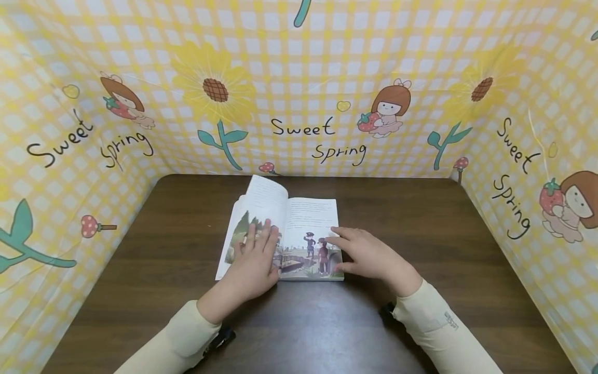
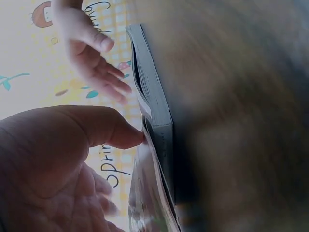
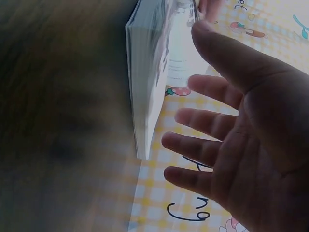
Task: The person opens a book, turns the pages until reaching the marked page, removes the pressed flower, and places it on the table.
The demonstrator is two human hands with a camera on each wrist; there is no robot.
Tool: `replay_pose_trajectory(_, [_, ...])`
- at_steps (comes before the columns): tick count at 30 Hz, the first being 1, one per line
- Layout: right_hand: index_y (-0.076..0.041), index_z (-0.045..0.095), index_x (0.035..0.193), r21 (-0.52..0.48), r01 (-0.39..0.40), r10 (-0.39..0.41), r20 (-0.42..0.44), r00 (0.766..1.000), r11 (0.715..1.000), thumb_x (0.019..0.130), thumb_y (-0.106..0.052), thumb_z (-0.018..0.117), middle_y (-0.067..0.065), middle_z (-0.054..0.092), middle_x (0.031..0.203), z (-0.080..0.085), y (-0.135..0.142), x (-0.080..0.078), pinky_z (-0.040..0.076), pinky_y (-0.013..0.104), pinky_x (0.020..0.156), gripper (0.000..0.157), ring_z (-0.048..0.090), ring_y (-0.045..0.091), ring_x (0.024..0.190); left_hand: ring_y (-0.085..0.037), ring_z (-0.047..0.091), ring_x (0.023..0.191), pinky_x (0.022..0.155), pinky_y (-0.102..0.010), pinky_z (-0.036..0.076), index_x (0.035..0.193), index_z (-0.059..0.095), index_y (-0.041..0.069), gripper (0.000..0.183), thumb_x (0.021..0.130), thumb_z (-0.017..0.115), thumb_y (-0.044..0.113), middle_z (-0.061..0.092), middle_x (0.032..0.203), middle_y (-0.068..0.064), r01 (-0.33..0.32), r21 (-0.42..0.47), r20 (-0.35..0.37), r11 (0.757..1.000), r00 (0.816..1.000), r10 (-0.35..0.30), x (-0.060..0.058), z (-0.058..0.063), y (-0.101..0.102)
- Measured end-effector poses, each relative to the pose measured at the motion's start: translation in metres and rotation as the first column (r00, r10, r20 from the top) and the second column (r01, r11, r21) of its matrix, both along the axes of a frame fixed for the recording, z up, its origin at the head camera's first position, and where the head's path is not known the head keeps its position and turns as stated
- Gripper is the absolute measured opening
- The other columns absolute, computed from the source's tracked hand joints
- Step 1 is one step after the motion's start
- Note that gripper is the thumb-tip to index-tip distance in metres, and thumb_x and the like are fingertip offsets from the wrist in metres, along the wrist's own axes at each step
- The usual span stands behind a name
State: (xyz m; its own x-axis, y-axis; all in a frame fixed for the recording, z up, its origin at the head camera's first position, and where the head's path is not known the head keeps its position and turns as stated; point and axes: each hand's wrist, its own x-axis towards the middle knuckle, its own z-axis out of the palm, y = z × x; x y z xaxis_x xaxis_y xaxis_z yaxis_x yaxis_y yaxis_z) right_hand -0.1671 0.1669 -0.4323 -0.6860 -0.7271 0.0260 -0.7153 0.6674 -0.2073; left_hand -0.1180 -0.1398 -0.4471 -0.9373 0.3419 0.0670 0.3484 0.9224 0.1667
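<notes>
The left hand (image 1: 249,267) covered much of the picture on the left page (image 1: 266,200) of an illustrated book (image 1: 294,231), so that only a pointed green tree (image 1: 241,228) and scraps of colour showed around its fingers. The lines of print on both pages were too small to read. In the left wrist view that hand's fingers ran partly out of sight, and the tabletop beside the book was a brown blur; the right wrist view was dark and similarly smeared there. Both cream sleeves (image 1: 173,337) were cut off on the wearer's side of the book.

The left hand stretched palm down over the book's left page, fingers straight and slightly spread, gripping nothing. Its thumb tip appeared to touch paper near the central fold. The right hand (image 1: 369,254) reached in from the book's right side, fingers wide apart and holding nothing; whether its fingertips met the book's edge could not be told.

The book lay opened on a dark brown wooden table (image 1: 163,259), between the two hands. Its left page rose in a curve at the top; its right page (image 1: 310,210) lay flatter, with text above a drawing of two capped figures (image 1: 322,254). Beyond the book and to either side of it hung yellow-and-white checked cloth (image 1: 299,67) bearing sunflowers and the words "Sweet Spring".
</notes>
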Motion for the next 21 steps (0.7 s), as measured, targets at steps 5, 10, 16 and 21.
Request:
replay_pose_trajectory(5, [-0.012,0.05,0.152,0.021,-0.006,0.005,0.075,0.997,1.0,0.086,-0.051,0.078,0.017,0.037,0.163,-0.005,-0.001,0.001,0.024,0.062,0.121,0.081,0.036,0.036,0.15,-0.047,0.013,0.155,0.107,-0.081,0.024,0.164,0.024,0.011,0.088,0.09,0.069,0.026,0.011,0.172,-0.013,0.073,-0.034,-0.027,0.997,0.997,-0.074,-0.002,0.002,-0.003])
replay_pose_trajectory(10, [-0.011,0.048,0.153,0.03,-0.022,0.019,0.106,0.994,0.999,0.084,-0.053,0.079,0.017,0.036,0.163,-0.009,-0.002,0.001,0.021,0.063,0.121,0.086,0.032,0.036,0.152,-0.044,0.02,0.155,0.107,-0.08,0.027,0.164,0.027,0.014,0.08,0.094,0.063,0.023,0.018,0.171,-0.012,0.096,-0.016,0.033,0.995,0.995,-0.096,-0.004,0.002,-0.004])
replay_pose_trajectory(16, [-0.011,0.049,0.153,0.046,-0.017,0.01,0.152,0.988,0.999,0.086,-0.052,0.078,0.017,0.037,0.163,-0.009,-0.002,0.001,0.018,0.064,0.121,0.084,0.031,0.036,0.153,-0.044,0.023,0.154,0.107,-0.078,0.031,0.162,0.031,0.014,0.073,0.096,0.06,0.027,0.024,0.169,-0.013,0.096,0.006,0.154,0.995,0.983,-0.096,-0.007,0.003,-0.007])
replay_pose_trajectory(21, [-0.013,0.051,0.152,0.054,-0.014,0.004,0.166,0.986,0.998,0.085,-0.051,0.079,0.015,0.036,0.164,-0.01,-0.002,0.001,0.014,0.065,0.122,0.083,0.029,0.036,0.154,-0.044,0.023,0.154,0.107,-0.075,0.034,0.159,0.038,0.01,0.067,0.097,0.056,0.028,0.025,0.169,-0.012,0.113,-0.001,0.199,0.994,0.974,-0.11,-0.009,0.002,-0.013])
